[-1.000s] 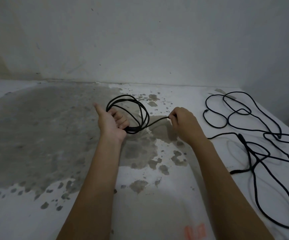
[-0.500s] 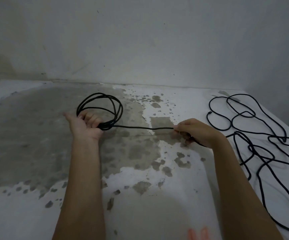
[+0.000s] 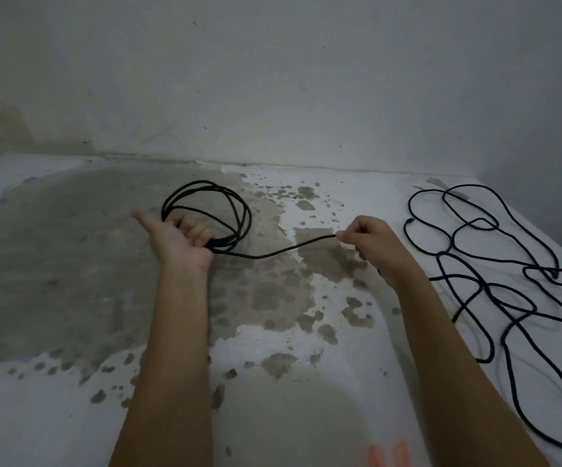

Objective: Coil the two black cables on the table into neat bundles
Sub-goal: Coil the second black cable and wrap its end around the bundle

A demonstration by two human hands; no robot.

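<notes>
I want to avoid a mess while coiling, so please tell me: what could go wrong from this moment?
1. The left hand holds the round coil of thin black cable only with curled fingers, thumb out; loops may slip off.
2. The right hand pinches a black strand that seems to lead into the tangled loose black cable on the stained white table; pulling may tighten a knot or drag other loops along.

We see two bare arms over the table (image 3: 289, 409), uncovered from the wrists to where the picture cuts them off at the table's near side. The left hand (image 3: 180, 239) and right hand (image 3: 370, 242) are bare as well. The left forearm (image 3: 172, 348) and right forearm (image 3: 448, 348) look slender and smooth, in dim light.
</notes>
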